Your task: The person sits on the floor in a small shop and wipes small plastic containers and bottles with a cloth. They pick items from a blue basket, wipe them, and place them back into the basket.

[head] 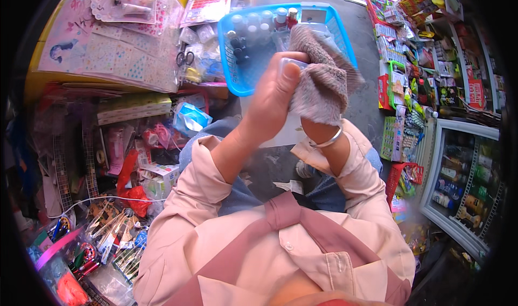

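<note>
My left hand (pixel 272 99) grips a small clear container (pixel 292 63), its thumb pressed on the near side. A grey-brown fuzzy cloth (pixel 321 79) covers most of my right hand (pixel 317 129); the cloth lies against the container, and the fingers beneath it are hidden. Just beyond both hands stands a blue plastic basket (pixel 238 88). Several bottles with white caps (pixel 253 23) stand at its far left, with a red nail polish bottle (pixel 292 18) beside them. More clear items in the basket are partly hidden by the cloth.
At left, a table (pixel 101 77) bears sticker sheets and a white tray (pixel 121 17). Black-handled scissors (pixel 185 58) lie near the basket. Packaged goods crowd the lower left. Stocked shelves (pixel 453 35) and a glass-door drinks fridge (pixel 461 176) stand at right.
</note>
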The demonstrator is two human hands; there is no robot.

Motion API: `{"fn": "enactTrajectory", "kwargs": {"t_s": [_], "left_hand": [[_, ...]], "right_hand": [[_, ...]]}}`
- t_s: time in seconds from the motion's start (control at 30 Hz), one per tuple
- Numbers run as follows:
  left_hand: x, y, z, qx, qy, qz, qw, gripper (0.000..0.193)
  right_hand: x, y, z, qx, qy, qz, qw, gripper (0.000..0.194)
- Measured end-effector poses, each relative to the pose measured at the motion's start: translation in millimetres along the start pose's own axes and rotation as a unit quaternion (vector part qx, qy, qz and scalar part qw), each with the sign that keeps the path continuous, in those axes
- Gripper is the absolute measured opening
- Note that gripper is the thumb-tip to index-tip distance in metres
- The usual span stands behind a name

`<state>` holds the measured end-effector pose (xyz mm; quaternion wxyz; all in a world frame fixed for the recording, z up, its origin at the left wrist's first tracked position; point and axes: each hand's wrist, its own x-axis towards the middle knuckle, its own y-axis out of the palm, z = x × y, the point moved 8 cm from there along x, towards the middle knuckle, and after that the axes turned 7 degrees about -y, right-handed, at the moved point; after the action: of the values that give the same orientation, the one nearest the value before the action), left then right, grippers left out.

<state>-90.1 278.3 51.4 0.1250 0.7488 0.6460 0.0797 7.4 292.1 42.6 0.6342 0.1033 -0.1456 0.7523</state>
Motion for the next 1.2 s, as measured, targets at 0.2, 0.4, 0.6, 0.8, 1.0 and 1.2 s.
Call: {"fn": "enactTrajectory", "kwargs": {"t_s": [0.2,0.4,0.6,0.8,1.0,1.2], "left_hand": [[-3.8,23.3,23.9,-0.03,0.024,0.004,0.999,0.049],[8.8,24.8,19.9,-0.108,0.083,-0.017,0.99,0.041],[5.8,24.9,12.9,-0.172,0.088,-0.002,0.981,0.057],[-11.5,43.5,2.5,0.047,0.203,-0.013,0.978,0.054],[4.2,20.0,1.6,-0.079,0.175,-0.025,0.981,0.058],[-24.5,40.3,-4.9,0.103,0.24,-0.048,0.964,0.056]], "right_hand": [[0.0,-19.0,10.4,-0.252,-0.189,-0.009,0.949,0.023],[-36.1,-7.0,-27.8,-0.245,-0.122,0.035,0.961,0.032],[-52.9,-11.8,-48.3,-0.259,0.032,0.092,0.961,0.051],[-39.8,-40.4,-33.7,-0.1,0.015,-0.012,0.995,0.053],[-56.3,-17.9,-34.1,-0.092,0.019,0.034,0.995,0.055],[-38.1,-23.0,-31.2,0.127,0.048,0.034,0.99,0.058]]}}
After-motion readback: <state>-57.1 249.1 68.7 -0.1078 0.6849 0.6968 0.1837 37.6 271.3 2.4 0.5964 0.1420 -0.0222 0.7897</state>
